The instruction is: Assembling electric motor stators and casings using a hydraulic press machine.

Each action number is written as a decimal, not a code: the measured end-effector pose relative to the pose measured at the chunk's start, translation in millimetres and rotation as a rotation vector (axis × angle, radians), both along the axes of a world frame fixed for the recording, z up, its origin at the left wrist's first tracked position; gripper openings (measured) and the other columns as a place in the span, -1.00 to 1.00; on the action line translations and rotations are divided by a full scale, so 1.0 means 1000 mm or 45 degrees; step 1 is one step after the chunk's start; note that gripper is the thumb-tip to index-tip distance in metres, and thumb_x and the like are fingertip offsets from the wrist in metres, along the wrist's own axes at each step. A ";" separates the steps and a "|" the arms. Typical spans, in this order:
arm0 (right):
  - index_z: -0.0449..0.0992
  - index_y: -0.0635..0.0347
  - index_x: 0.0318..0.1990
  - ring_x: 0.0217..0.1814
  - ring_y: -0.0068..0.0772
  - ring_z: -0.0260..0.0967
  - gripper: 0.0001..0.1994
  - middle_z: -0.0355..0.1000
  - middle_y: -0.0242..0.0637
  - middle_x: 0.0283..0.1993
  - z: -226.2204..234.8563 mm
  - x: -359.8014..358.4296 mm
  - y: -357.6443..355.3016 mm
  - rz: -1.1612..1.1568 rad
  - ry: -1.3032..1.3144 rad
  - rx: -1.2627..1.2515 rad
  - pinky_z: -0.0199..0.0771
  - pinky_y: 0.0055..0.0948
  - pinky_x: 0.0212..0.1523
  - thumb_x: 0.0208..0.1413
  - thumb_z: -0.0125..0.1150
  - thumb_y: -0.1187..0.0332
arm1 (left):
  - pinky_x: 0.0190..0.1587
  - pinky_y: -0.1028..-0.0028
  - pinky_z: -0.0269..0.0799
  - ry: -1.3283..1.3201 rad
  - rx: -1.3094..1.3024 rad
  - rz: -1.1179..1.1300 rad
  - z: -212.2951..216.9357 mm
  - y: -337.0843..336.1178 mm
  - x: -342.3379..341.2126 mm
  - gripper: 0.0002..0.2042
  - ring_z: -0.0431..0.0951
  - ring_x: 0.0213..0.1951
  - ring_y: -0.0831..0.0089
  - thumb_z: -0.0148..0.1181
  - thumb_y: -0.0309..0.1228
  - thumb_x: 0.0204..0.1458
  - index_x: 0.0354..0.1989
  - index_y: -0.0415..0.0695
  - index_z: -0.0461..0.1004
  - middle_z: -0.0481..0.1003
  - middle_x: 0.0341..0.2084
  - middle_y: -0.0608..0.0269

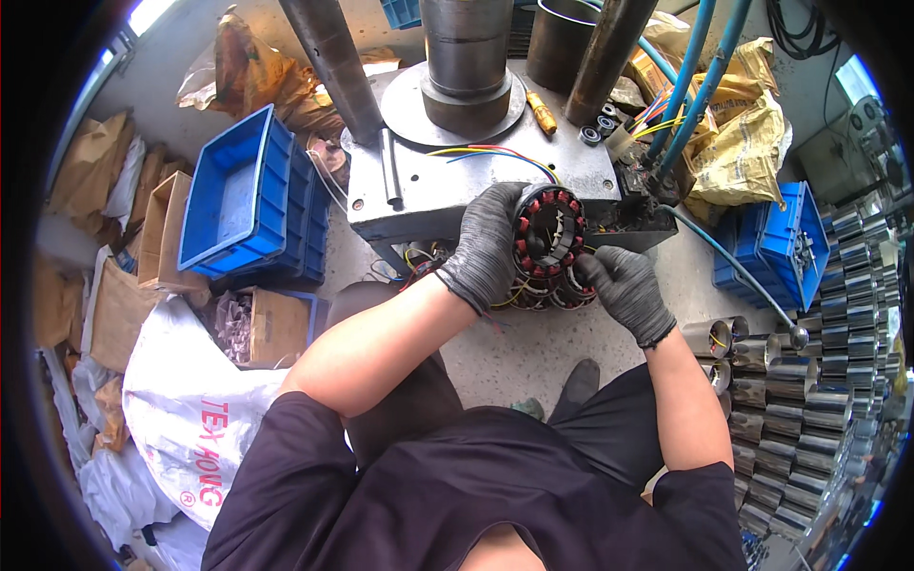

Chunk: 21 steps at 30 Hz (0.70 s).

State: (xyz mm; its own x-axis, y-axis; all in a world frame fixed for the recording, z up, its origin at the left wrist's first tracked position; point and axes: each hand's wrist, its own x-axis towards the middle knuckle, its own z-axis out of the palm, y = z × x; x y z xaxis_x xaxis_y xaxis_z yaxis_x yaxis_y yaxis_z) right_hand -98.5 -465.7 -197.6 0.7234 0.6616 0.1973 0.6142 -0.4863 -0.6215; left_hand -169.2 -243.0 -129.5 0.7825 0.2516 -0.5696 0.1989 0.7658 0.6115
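A ring-shaped motor stator (578,233) with red windings and a dark core is held up at the front edge of a steel press table (381,205). My left hand (486,238), in a grey glove, grips its left side. Red, yellow and blue lead wires (519,152) trail from its top over the table. At the stator's lower right is my gloved right hand (626,290), fingers curled closed; whatever they pinch is hidden. Below the held piece, more wound stators (538,301) sit close together, partly covered by it and by my hands.
The press ram (466,48) stands on a round plate (400,105) between two steel columns (333,67). A yellow-handled tool (541,112), bearings (589,136) and a steel rod (391,169) lie on the table. Blue crates (224,190) stand left, stacked metal cylinders (790,381) right.
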 end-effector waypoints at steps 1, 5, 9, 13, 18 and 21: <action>0.60 0.27 -0.24 -0.36 -0.20 0.56 -0.88 0.55 -0.11 -0.39 0.001 -0.002 0.001 0.045 0.018 -0.152 0.53 -0.25 -0.31 0.32 0.26 0.42 | -0.37 0.37 0.68 0.050 -0.021 0.047 0.002 0.001 -0.002 -0.75 0.68 -0.42 0.38 0.03 -0.23 0.30 -0.23 -0.08 0.59 0.64 -0.39 0.24; 0.60 0.31 -0.20 -0.29 -0.27 0.54 -0.90 0.57 -0.09 -0.28 -0.007 -0.007 0.009 0.053 -0.003 0.152 0.54 -0.28 -0.23 0.32 0.27 0.44 | -0.50 0.38 0.55 0.030 -0.153 0.088 -0.023 0.017 0.003 -0.73 0.49 -0.58 0.49 0.01 -0.15 0.32 -0.33 -0.01 0.52 0.51 -0.54 0.34; 0.59 0.28 -0.09 -0.22 -0.10 0.56 -0.87 0.56 -0.05 -0.22 0.001 0.005 0.002 -0.007 0.075 0.246 0.58 -0.28 -0.15 0.24 0.31 0.49 | -0.48 0.44 0.45 -0.022 -0.187 0.096 -0.027 0.015 0.001 -0.80 0.25 -0.66 0.57 0.09 -0.22 0.24 -0.24 -0.02 0.58 0.47 -0.50 0.44; 0.59 0.28 0.01 -0.14 -0.43 0.54 -0.82 0.58 -0.24 -0.16 -0.001 0.005 0.001 -0.023 0.298 0.598 0.58 -0.41 -0.09 0.30 0.30 0.49 | -0.51 0.42 0.48 0.051 -0.221 0.076 -0.016 0.013 0.000 -0.76 0.32 -0.66 0.55 0.04 -0.18 0.28 -0.31 -0.02 0.53 0.47 -0.55 0.40; 0.51 0.25 0.28 0.01 -0.53 0.50 -0.63 0.58 -0.33 0.07 0.002 -0.004 0.005 -0.080 0.508 0.810 0.53 -0.50 0.06 0.44 0.23 0.28 | -0.54 0.37 0.48 0.091 -0.284 0.027 -0.013 0.010 0.000 -0.73 0.33 -0.68 0.51 0.01 -0.17 0.30 -0.39 -0.02 0.47 0.45 -0.61 0.37; 0.45 0.25 0.38 0.12 -0.53 0.48 -0.55 0.55 -0.31 0.18 0.002 -0.006 0.006 -0.029 0.668 0.853 0.49 -0.50 0.18 0.49 0.14 0.18 | -0.42 0.35 0.60 -0.068 -0.232 -0.074 -0.013 0.009 -0.002 -0.74 0.50 -0.58 0.46 0.03 -0.18 0.29 -0.30 -0.05 0.55 0.57 -0.49 0.31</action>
